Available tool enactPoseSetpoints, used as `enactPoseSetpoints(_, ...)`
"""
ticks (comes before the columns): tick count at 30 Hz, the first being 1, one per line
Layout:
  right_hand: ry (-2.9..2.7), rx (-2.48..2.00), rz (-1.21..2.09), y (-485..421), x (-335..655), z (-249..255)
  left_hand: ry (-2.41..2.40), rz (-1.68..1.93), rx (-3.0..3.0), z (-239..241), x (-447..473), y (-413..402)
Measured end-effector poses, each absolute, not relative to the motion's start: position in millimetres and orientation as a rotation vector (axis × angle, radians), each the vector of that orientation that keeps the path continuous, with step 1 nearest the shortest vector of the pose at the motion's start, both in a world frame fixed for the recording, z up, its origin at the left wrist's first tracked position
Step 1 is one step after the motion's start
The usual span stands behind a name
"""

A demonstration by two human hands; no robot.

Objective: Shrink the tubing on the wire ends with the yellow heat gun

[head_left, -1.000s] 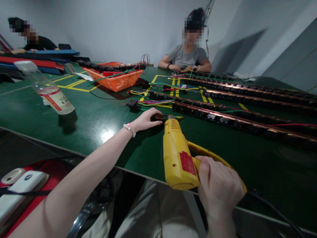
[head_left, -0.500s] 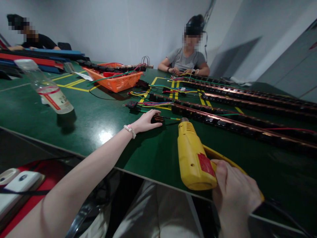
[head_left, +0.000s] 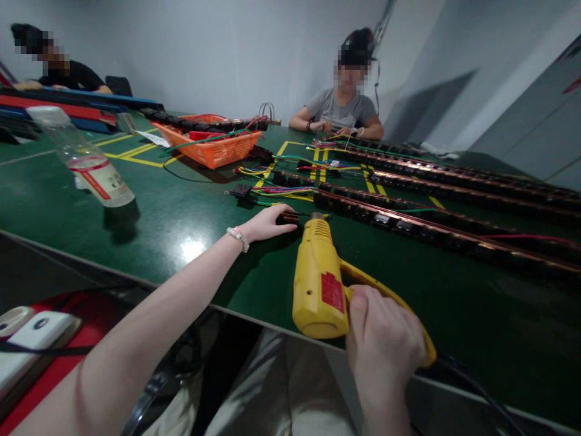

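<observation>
heat gun (head_left: 318, 266) in right-hand fingers (head_left: 358, 303), left arm (head_left: 167, 312) outstretched

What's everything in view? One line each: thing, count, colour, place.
heat gun: 1, yellow with red label, in the right hand
small piece: 1, black and copper, in the left hand
table: 1, green with yellow lines, middle
long bars: several, black and copper, right half
wires: several, mixed colours, mostly by the bars
basket: 1, orange, far side
bottle: 1, clear, left
strips: several, red, blue and black, far left
white block: 1, white, lower left
co-workers: 2, grey top across, black top far left
bracelet: 1, whitish, by the left hand
left hand: 1, bare, centre
right hand: 1, bare, lower right
</observation>
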State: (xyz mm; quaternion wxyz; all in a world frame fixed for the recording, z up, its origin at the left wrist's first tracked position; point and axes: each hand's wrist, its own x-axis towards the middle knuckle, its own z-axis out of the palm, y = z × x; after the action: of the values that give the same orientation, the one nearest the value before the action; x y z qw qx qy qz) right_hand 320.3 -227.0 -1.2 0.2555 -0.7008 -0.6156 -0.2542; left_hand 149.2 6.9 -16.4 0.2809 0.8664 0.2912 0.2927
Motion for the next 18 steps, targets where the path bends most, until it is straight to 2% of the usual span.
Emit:
enactPoseSetpoints(9,-1.683,-1.835,-0.615,-224.9,308.6,0.0,0.775,0.768,2.316,-10.3,148.4,6.3)
enactPoseSetpoints(18,-1.671,-1.865,-0.616,-222.6,341.2,-2.7,0.755,0.759,2.308,-11.0,146.4,6.1)
